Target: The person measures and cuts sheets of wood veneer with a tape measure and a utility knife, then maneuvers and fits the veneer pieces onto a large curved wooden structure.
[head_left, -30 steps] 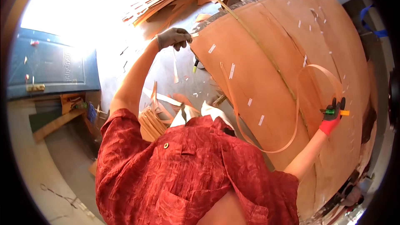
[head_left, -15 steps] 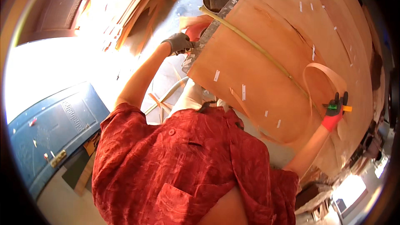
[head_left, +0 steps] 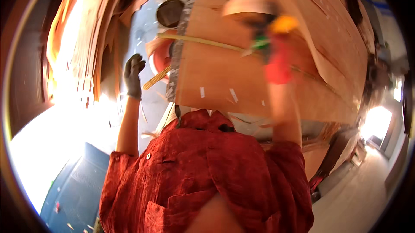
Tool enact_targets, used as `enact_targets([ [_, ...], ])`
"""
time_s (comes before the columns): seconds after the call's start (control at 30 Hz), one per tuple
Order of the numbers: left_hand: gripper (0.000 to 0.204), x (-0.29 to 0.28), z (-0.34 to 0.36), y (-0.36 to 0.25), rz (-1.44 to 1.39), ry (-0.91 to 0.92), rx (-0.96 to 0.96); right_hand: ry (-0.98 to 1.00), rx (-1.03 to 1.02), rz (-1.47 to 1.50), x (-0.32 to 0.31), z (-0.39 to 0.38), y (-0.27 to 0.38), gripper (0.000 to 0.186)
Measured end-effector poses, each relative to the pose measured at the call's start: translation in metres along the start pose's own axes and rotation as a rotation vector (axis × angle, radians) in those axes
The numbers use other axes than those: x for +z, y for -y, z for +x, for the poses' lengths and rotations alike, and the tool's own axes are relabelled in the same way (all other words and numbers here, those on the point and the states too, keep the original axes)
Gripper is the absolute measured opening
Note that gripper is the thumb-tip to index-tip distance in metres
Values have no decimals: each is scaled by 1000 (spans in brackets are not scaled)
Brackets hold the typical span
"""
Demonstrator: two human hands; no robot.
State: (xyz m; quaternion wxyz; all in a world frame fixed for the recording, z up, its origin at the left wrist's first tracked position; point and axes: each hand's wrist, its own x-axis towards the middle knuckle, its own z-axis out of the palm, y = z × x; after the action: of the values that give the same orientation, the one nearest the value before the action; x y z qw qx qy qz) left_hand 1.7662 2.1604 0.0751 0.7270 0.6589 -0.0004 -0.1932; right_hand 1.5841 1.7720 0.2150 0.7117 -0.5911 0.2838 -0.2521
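My left hand [head_left: 133, 74], in a dark glove, hangs left of a veneer-covered board [head_left: 207, 77], fingers loosely bent, holding nothing visible. A striped yellow stick-like item [head_left: 155, 77] and a red round object [head_left: 160, 62] lie to its right. My right hand [head_left: 272, 45], gloved in dark and red and blurred by motion, is raised over the board, closed on a yellow-and-green tool [head_left: 283, 25]. A looping pale veneer strip [head_left: 242, 4] is by its fingers; its grip on it is unclear. The board carries white tape pieces and a long pale-yellow strip [head_left: 199, 39].
Stacked veneer sheets [head_left: 75, 47] stand at upper left. A dark round container [head_left: 170, 13] is beside the board's left edge. A blue panel [head_left: 75, 187] is at lower left, a bright opening [head_left: 375, 123] at right.
My view has swung round along the board. My right hand has moved up and inward from the right with tool and strip. My left hand has come away from the board's edge to its left.
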Motion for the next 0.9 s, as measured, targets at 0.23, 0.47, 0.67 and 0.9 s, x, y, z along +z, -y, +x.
enact_targets([
  [0.23,45,29,-66,-22,36,81,-205,523,479,-321,-4,-98,32,36],
  [0.47,37,159,-134,-25,-129,288,-304,139,-247,-1069,-193,-73,-4,41],
  [0.67,37,282,-150,-26,-38,518,-277,206,-492,-1211,-195,-23,-58,37],
  [0.9,36,301,-168,-6,55,605,-397,395,-312,-1951,-147,23,-50,24],
])
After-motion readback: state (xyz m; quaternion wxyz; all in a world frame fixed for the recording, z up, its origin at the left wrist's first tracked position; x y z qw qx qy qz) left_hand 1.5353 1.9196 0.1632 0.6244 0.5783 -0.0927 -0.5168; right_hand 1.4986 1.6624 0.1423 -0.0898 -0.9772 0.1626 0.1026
